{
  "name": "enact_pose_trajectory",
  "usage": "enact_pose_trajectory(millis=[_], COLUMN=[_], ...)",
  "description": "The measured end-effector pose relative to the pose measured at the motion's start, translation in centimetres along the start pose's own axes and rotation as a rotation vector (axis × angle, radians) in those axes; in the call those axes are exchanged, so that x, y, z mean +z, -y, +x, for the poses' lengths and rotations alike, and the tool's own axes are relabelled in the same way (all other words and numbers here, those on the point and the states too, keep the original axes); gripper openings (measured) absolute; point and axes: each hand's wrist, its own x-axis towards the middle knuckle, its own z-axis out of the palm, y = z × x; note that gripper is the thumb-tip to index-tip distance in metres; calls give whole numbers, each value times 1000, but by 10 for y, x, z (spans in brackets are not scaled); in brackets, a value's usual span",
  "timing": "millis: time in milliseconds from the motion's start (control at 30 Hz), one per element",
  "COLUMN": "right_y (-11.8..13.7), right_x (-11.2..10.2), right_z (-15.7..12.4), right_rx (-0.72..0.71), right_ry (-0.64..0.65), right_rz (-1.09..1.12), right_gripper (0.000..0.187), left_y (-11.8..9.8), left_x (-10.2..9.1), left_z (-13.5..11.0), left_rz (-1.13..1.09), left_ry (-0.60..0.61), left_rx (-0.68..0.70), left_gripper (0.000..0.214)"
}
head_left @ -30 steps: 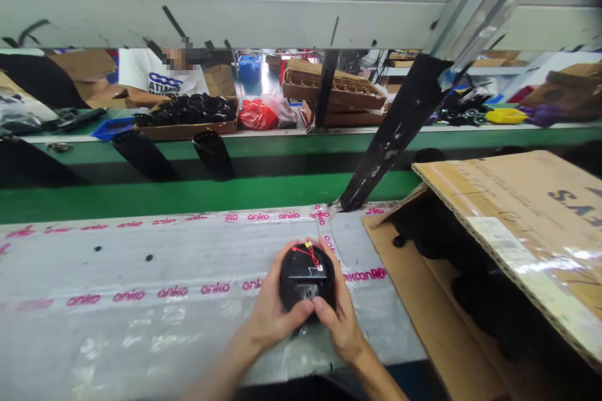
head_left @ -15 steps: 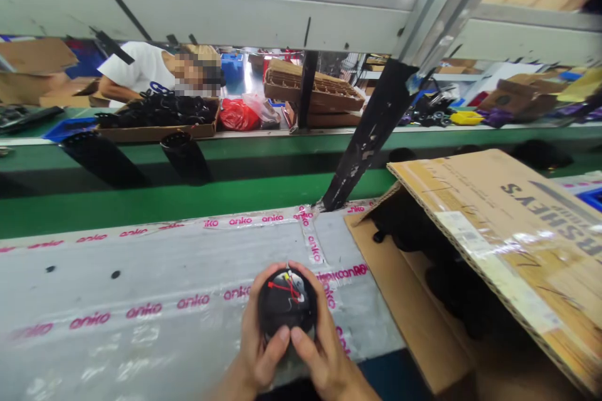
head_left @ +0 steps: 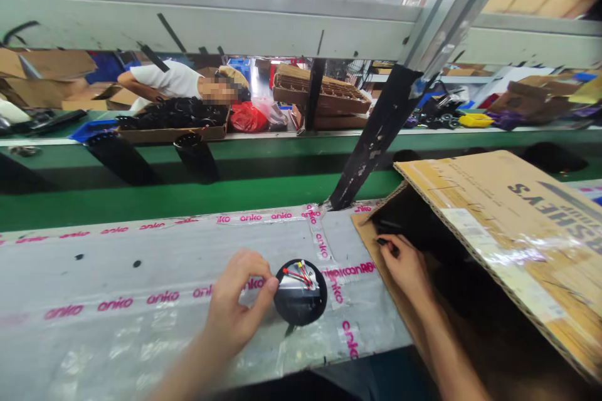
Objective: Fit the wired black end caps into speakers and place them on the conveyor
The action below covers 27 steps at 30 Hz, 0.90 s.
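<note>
Head view: you are working at the bench [head_left: 117,276] with both hands apart. Your left hand [head_left: 235,301] is half curled, its fingertips [head_left: 268,285] sitting right at the edge of one round black housing [head_left: 300,307]; you cannot tell from this view whether they are gripping it. That housing is lying on the bench, on clear plastic film [head_left: 141,332] held down by pink-printed tape [head_left: 320,238], with "anko" repeating along it. Its face is showing a silvery patch [head_left: 296,288] and a small bundle of red and white wires [head_left: 301,274].

Your right hand [head_left: 404,269] is reaching to the cardboard box [head_left: 376,250] on your right and pinching one small black piece [head_left: 383,241]. The box's corrugated flap [head_left: 498,232] is propped open, showing the letters "SHEYS" upside down.

Beyond the green rail [head_left: 188,144], a co-worker in a white T-shirt [head_left: 172,81] is leaning over a cardboard tray [head_left: 172,133] heaped with black parts. Two black cone-shaped parts [head_left: 195,160] are hanging off the rail, and one red plastic bag [head_left: 247,118] is sitting beside the tray.
</note>
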Motion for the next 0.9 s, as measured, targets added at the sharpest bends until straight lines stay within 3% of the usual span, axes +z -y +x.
enact_pose_trajectory(millis=[133, 233, 300, 367, 500, 633, 733, 900], right_y=[23, 33, 35, 37, 44, 55, 66, 98], right_x=[-2, -14, -20, -19, 10, 35, 29, 7], right_z=[-40, -63, -68, -67, -56, -48, -48, -54], right_rx=[-82, -151, -147, -107, -23, -15, -31, 152], right_ry=[215, 400, 426, 347, 251, 293, 346, 495], right_rz=[74, 125, 155, 161, 129, 223, 331, 966], right_gripper=[24, 24, 27, 43, 90, 73, 68, 68], left_y=[-28, -40, -44, -47, -46, -38, -32, -29], left_x=[-4, 3, 9, 14, 26, 39, 45, 47], left_z=[19, 25, 25, 25, 22, 20, 20, 19], left_rz=[336, 483, 527, 543, 490, 338, 208, 68], left_ry=[173, 235, 257, 239, 168, 74, 23, 4], left_rx=[232, 255, 228, 201, 186, 113, 9, -88], left_gripper=[7, 18, 24, 27, 21, 16, 21, 15])
